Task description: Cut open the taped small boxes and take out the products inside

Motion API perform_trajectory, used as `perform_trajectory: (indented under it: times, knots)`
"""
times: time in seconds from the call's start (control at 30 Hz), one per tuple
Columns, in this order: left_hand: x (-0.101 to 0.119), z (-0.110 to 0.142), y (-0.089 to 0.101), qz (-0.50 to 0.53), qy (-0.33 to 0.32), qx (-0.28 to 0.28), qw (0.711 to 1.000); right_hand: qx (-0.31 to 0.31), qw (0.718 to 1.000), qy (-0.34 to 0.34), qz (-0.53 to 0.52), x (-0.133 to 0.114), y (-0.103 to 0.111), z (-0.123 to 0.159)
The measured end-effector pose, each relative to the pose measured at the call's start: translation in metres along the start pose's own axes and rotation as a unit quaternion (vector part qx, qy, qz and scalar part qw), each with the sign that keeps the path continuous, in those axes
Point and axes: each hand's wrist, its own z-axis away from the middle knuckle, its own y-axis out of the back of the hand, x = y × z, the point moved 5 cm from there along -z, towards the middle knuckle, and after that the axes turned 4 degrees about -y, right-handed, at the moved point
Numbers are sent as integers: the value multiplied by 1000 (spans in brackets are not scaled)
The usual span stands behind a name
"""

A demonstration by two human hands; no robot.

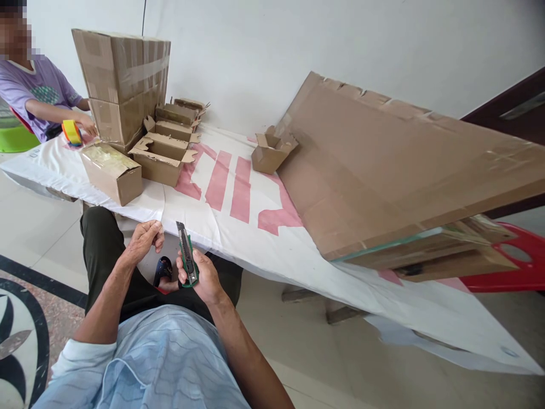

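My right hand grips a green and black utility knife, blade end pointing up and away, just in front of the table's near edge. My left hand hovers beside it over my lap, fingers curled in with nothing visible in them. A taped small cardboard box sits on the white sheet-covered table just beyond my left hand. Open small boxes stand behind it.
A tall stack of taped cartons stands at the back left. A large flat cardboard sheet leans over the table's right side, with another open box by it. A person in purple holds yellow tape at far left. A red stool is at right.
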Motion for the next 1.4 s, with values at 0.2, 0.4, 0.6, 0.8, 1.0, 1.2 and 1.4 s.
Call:
perform_trajectory:
  times: [0.2, 0.4, 0.6, 0.8, 1.0, 1.2, 1.4]
  knots:
    - [1, 0, -1, -10, -7, 28, 1000, -2, 1000, -2, 0, 0, 0, 0]
    - [-1, -1, 4, 30, -2, 56, 998, 6, 1000, 6, 10, 0, 2, -1]
    - [-3, 0, 11, 0, 10, 77, 997, 5, 1000, 4, 10, -2, 0, 0]
    - [-9, 2, 14, 17, 39, 89, 995, 2, 1000, 3, 10, -3, -1, 1]
    - [-17, 2, 14, 63, 58, 83, 993, 2, 1000, 5, 19, -4, -1, 2]
    - [-18, 1, 11, 57, 65, 65, 994, 4, 1000, 11, 21, -5, -1, 2]
    - [-10, -1, 12, 4, 32, 82, 996, 2, 1000, 7, 12, -9, -4, 4]
